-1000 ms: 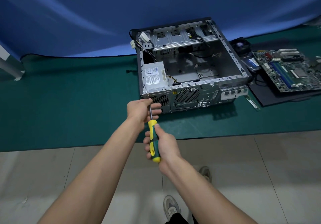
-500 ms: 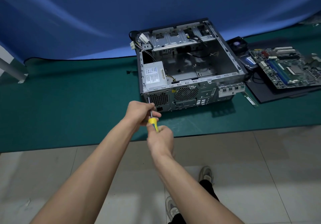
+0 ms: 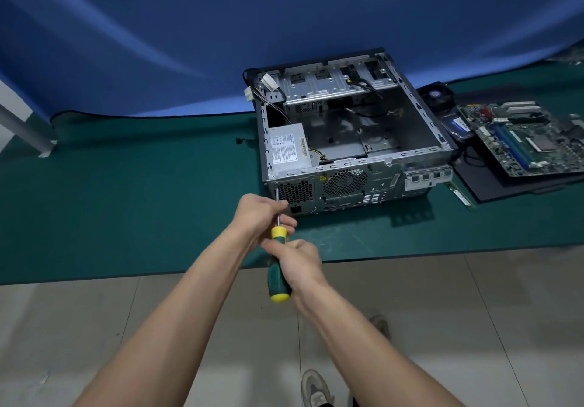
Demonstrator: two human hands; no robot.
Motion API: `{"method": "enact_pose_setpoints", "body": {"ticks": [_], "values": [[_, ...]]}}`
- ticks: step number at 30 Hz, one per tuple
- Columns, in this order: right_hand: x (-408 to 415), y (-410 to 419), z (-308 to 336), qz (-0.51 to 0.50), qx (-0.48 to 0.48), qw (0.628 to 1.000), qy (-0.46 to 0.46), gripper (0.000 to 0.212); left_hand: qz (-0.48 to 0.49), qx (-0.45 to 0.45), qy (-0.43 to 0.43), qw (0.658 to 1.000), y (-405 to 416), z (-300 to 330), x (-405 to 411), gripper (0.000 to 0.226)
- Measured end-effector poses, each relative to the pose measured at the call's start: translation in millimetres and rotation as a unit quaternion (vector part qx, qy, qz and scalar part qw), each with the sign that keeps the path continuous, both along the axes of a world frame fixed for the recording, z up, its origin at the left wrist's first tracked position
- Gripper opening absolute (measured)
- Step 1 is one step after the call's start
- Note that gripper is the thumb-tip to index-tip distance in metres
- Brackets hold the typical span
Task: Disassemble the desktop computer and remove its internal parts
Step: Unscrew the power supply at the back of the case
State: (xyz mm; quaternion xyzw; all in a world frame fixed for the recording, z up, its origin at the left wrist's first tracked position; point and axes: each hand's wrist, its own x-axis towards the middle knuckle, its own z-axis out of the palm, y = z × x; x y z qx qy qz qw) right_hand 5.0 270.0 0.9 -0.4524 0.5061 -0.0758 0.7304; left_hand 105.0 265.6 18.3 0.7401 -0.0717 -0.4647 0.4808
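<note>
Open grey metal PC case point(image 3: 354, 141) sits mid green mat point(image 3: 126, 204), rear panel toward the person. Right hand point(image 3: 298, 264) grips green-yellow screwdriver point(image 3: 277, 264); left hand point(image 3: 262, 214) pinches the shaft. Long axis runs up to the rear panel's top-left corner screw, by the silver PSU box point(image 3: 289, 150).
</note>
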Motion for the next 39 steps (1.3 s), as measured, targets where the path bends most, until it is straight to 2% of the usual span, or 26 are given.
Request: {"method": "enact_pose_setpoints", "body": {"ticks": [2,5,8,10,12,14,17,19,20,22,24,28,31,34,39], "values": [[-2,-1,1,0.023,0.025,0.999,-0.022,0.028,0.001,-0.004,-0.011,1.0,-3,-1,-1,0.022],[-9,-8,9,0.047,0.131,0.988,-0.064,0.034,0.005,-0.021,-0.006,1.0,-6,-3,-4,0.026],[-11,-10,11,0.04,0.113,0.991,-0.065,0.025,0.015,-0.042,0.04,0.998,-4,-2,-3,0.026],[-10,-9,10,0.026,0.077,0.996,-0.041,0.022,-0.002,-0.019,0.001,1.0,-1,-3,-1,0.024],[-8,-7,9,0.013,0.073,0.996,-0.049,0.027,-0.017,0.015,-0.086,0.996,-2,-5,1,0.025],[-9,-5,10,0.01,0.093,0.993,-0.07,0.034,-0.006,0.018,-0.104,0.994,-3,-7,0,0.027],[-14,-7,11,0.017,0.126,0.988,-0.091,0.034,0.027,-0.02,-0.027,0.999,-3,-8,-2,0.029],[-16,-9,10,0.034,0.093,0.993,-0.068,0.025,0.042,-0.045,0.033,0.998,-2,-7,-3,0.027],[-16,-9,9,0.039,0.062,0.996,-0.044,0.022,0.036,-0.041,0.035,0.998,-1,-5,-3,0.026],[-15,-9,7,0.03,0.026,0.999,-0.016,0.027,0.01,-0.008,-0.026,1.0,0,-5,-1,0.023],[-14,-8,7,0.028,0.049,0.998,-0.031,0.031,0.017,0.006,-0.057,0.998,-3,-4,-1,0.022],[-14,-11,13,0.043,0.151,0.984,-0.08,0.032,0.07,-0.024,0.014,0.997,-9,-3,-7,0.023],[-13,-13,13,0.045,0.109,0.99,-0.074,0.022,0.062,-0.035,0.06,0.996,-6,0,-7,0.023],[-11,-11,11,0.049,0.058,0.996,-0.048,0.02,0.061,-0.013,0.009,0.998,-5,1,-5,0.021],[-14,-12,16,0.076,0.14,0.984,-0.085,0.033,0.126,-0.073,0.079,0.986,-9,-4,-11,0.026]]}}
